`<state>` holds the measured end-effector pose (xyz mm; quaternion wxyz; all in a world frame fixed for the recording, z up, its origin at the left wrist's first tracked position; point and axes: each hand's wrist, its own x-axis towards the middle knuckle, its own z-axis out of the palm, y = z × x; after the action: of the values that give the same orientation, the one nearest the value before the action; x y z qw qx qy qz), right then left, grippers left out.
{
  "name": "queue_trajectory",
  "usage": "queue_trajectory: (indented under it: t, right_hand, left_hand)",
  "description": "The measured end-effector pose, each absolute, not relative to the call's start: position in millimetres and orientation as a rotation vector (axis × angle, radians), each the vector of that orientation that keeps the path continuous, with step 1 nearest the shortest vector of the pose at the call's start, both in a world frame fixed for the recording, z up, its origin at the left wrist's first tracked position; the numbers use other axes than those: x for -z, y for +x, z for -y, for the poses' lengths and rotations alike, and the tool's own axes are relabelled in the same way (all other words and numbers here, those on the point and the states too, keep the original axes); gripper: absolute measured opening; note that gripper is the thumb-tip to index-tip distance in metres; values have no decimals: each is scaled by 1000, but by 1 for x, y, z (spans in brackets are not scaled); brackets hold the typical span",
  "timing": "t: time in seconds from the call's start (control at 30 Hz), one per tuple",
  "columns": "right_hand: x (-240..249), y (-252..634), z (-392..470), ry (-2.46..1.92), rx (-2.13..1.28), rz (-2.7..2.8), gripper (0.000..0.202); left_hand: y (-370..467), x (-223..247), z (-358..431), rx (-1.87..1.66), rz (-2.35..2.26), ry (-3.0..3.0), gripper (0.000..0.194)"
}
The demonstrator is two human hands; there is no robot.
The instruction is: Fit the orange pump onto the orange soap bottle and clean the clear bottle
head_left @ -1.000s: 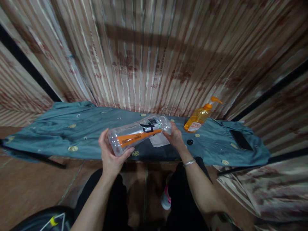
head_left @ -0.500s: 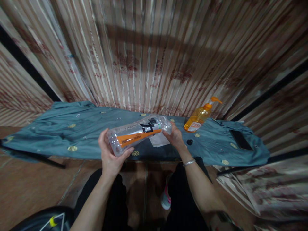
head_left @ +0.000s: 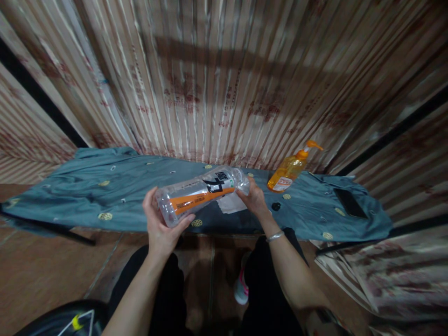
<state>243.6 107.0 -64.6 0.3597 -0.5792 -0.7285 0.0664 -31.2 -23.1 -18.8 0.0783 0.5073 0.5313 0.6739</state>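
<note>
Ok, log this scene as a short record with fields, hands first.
Left hand: holds base end of clear bottle
Right hand: holds its neck end
Label: orange and silver, black characters
Near bottle: white sheet, partly hidden
Farther right: orange pump bottle, small black object, dark phone
Surface: teal patterned cloth

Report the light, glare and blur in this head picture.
Head view: dim light overall; a dark shadow band across the striped backdrop; small bright glints on the clear bottle; its finest print too soft to read; the backdrop blurrier toward the right edge.
</note>
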Motion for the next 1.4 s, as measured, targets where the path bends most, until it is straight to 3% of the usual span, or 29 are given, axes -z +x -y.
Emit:
queue_trajectory:
  t: [1.4]
  right_hand:
    - [64,245,-107,-1480,-209,1883,52]
  left_hand:
    - [-32,18,24,-2057,-1544,1621,98]
